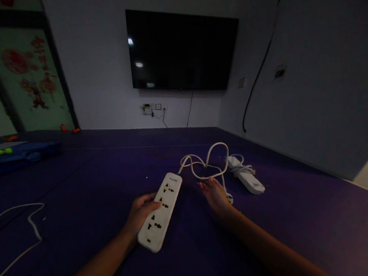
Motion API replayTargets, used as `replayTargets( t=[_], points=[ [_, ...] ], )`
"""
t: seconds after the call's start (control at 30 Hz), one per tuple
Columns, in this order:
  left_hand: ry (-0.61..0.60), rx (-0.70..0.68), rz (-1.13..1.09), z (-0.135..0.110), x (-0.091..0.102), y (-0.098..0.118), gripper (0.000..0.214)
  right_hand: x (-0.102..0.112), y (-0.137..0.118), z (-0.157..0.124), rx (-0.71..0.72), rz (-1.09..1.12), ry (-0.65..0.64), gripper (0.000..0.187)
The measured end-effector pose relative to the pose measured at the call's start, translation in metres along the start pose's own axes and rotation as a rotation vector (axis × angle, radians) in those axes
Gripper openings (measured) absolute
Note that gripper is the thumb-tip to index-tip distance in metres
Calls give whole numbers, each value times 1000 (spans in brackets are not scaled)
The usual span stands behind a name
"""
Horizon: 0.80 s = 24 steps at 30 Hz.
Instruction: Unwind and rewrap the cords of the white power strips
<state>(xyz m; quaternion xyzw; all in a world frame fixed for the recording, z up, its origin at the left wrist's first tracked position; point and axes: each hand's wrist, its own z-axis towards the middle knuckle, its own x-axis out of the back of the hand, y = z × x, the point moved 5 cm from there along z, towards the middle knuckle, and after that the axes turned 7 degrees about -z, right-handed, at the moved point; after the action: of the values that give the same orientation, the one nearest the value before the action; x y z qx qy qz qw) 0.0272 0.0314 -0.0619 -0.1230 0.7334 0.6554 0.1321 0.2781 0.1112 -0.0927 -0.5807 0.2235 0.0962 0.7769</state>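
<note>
A white power strip (164, 217) lies tilted in my left hand (141, 212), which grips its left side with the thumb on the top face beside the sockets. From its far end runs a white cord (227, 156), loosely looped on the purple surface. My right hand (216, 196) is at the near side of these loops, fingers stretched forward and apart from the strip. Whether its fingertips touch the cord I cannot tell. Just right of that wrist is a white plug (229, 198), partly hidden by the hand.
A second white power strip (246, 177), its cord wound round it, lies at the right. On the left are a white cable (35, 228) and blue cloth (33, 152). The purple surface (111, 172) reaches a wall with a television (182, 50); a black cable (257, 78) hangs at right.
</note>
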Motion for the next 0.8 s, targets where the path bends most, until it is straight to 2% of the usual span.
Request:
replayTargets(
  t=[0.13,0.37,0.8],
  points=[
    [117,-69,32,1,8,6,44,-5,2,-9,-40,-57,40,33],
    [267,-158,154,4,21,8,49,-24,-10,-21,8,-247,-54,44],
    [326,-210,411,10,32,12,41,-40,-18,-36,187,-573,-234,31]
  ],
)
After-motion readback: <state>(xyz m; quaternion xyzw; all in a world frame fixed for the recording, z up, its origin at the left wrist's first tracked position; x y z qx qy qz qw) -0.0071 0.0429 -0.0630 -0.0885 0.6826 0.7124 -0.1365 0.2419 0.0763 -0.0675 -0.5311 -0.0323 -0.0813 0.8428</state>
